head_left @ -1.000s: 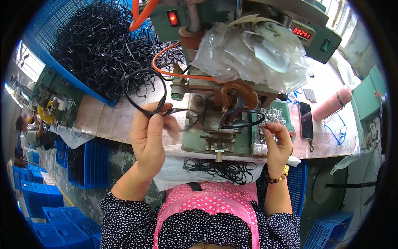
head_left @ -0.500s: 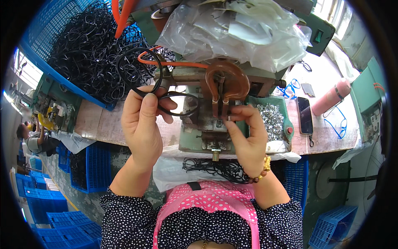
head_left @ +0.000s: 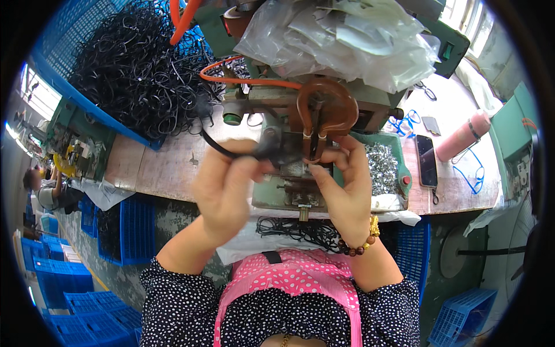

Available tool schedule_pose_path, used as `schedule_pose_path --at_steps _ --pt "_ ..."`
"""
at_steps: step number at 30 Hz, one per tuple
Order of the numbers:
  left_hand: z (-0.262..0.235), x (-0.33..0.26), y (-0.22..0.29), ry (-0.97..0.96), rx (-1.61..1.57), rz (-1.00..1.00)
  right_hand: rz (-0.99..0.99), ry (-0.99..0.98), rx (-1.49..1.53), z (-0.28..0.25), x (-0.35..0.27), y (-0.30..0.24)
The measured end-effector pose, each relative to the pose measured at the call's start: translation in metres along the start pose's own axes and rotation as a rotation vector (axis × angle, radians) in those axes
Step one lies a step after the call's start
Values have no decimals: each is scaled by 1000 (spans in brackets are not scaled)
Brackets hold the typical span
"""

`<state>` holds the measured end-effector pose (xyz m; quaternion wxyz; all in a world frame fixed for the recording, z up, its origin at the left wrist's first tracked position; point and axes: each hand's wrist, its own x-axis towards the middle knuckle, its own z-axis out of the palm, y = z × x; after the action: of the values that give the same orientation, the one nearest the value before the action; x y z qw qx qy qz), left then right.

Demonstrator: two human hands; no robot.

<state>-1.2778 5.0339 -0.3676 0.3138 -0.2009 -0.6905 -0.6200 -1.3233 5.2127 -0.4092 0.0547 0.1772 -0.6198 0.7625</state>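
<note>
My left hand (head_left: 222, 191), smeared by motion, is closed on a black eyeglass frame (head_left: 217, 146). The frame is blurred too; its right part reaches the lower ends of a brown loop-shaped coil (head_left: 348, 113) on the bench machine (head_left: 267, 194). Just right of those coil ends, my right hand (head_left: 351, 191) has its thumb and forefinger pinched together at the machine's middle. Whatever sits between those fingertips is too small to make out. A green tray (head_left: 398, 155) of small shiny metal pieces (head_left: 378, 168) stands beside my right hand.
A blue basket (head_left: 87, 107) heaped with black frames (head_left: 133, 69) stands at the left. Crumpled clear plastic (head_left: 341, 46) covers the machine's top; an orange hose (head_left: 260, 80) runs to the coil. At right lie a phone (head_left: 426, 161) and pink bottle (head_left: 464, 136). More black frames (head_left: 298, 230) rest below the machine.
My left hand has brought the eyeglass frame rightward and slightly down to the coil ends. My right hand stays pinched near the same spot. The view has shifted slightly.
</note>
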Motion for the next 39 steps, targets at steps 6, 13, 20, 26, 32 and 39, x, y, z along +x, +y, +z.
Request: schedule_pose_path --at_steps 6,13,20,26,32,39 --pt "23 -5 -16 -244 199 -61 -17 17 -35 -29 -2 -1" --pt "30 -3 -28 -218 195 -108 -250 307 -302 -88 -10 10" --pt "28 -12 -36 -224 249 -1 31 349 -620 -131 -26 57" --pt "30 -3 -29 -228 271 77 -265 44 -1175 -117 -18 60" --pt "17 -5 -36 -141 404 263 -235 191 -1003 -108 -14 69" --pt "-50 -2 -190 43 763 -220 -255 349 -850 -107 -21 82"
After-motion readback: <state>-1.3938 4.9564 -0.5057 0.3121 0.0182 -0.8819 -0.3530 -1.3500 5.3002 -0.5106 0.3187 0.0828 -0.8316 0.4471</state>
